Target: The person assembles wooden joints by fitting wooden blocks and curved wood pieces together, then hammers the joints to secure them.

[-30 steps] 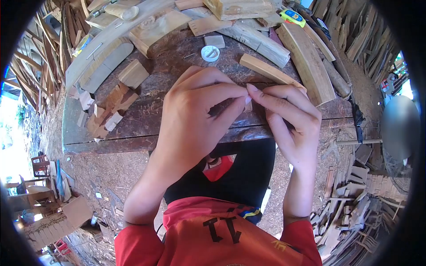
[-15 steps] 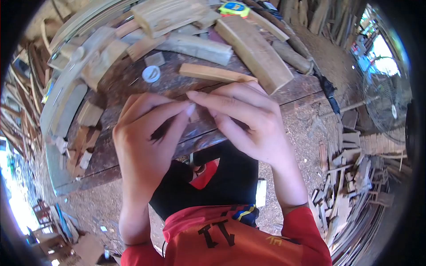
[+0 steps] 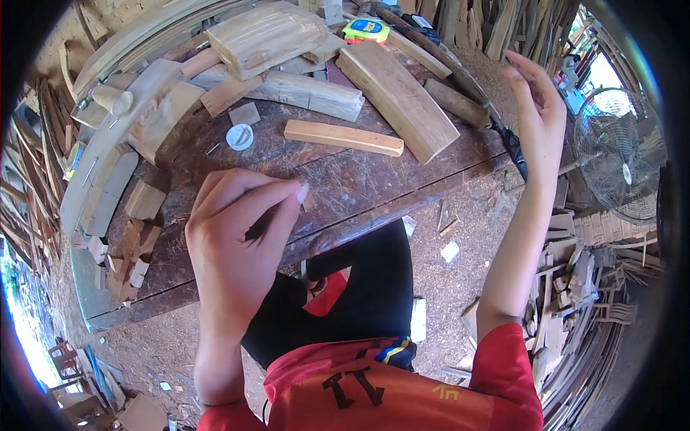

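Note:
Over the front of the wooden table, my left hand [image 3: 241, 223] is closed in a pinch, thumb against forefinger. Whatever the fingertips hold, if anything, is too small to make out. My right hand [image 3: 540, 108] is raised beyond the table's right edge, its fingers apart and nothing in them. Between the hands lie a narrow wooden strip [image 3: 343, 138] and a thick wooden block [image 3: 399, 100]. A small round white tub [image 3: 239, 137] sits just beyond my left hand, next to a small square wood piece [image 3: 244, 113].
A yellow-green tape measure [image 3: 365, 30] lies at the back of the table [image 3: 345, 179]. Several wood offcuts [image 3: 269, 39] are heaped at the back and left. At the right stand a fan [image 3: 617, 154] and a scrap wood pile [image 3: 568, 287]. Shavings cover the floor.
My right hand has left my left hand's fingertips and swung up and right, its fingers spreading. My left hand keeps its pinch in nearly the same place.

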Demonstrator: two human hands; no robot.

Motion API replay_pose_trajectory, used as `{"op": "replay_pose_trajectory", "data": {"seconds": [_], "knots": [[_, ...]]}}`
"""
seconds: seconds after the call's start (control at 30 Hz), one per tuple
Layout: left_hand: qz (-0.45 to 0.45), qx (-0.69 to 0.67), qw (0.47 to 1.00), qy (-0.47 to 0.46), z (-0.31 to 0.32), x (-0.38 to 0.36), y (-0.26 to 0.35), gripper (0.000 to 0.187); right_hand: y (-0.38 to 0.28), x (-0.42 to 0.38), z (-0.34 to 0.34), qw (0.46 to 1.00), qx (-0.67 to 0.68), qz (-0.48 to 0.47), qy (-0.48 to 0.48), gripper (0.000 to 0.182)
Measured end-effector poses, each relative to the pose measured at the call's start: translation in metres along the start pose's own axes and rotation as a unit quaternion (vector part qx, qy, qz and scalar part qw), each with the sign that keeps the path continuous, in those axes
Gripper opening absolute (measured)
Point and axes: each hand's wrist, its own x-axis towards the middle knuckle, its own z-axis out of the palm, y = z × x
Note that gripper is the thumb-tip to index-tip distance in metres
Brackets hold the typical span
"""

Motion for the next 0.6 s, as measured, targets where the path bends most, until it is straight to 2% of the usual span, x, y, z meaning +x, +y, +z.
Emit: {"op": "replay_pose_trajectory", "data": {"seconds": [0.13, 0.23, 0.43, 0.6], "knots": [[-0.02, -0.003, 1.0, -0.012, -0.001, -0.001, 0.003, 0.015, 0.002, 0.006, -0.004, 0.996, -0.071, 0.027, -0.041, 0.031], [-0.02, -0.005, 1.0, -0.013, -0.002, -0.001, 0.003, 0.014, 0.011, 0.013, -0.003, 0.997, -0.066, 0.028, -0.038, 0.032], [-0.02, -0.007, 1.0, -0.013, -0.002, -0.001, 0.003, 0.014, 0.014, 0.016, 0.014, 0.983, -0.139, -0.002, -0.122, 0.033], [-0.006, -0.009, 1.0, -0.006, -0.002, -0.001, -0.001, 0.015, -0.025, 0.009, 0.037, 0.981, -0.057, -0.073, -0.173, 0.03]]}}
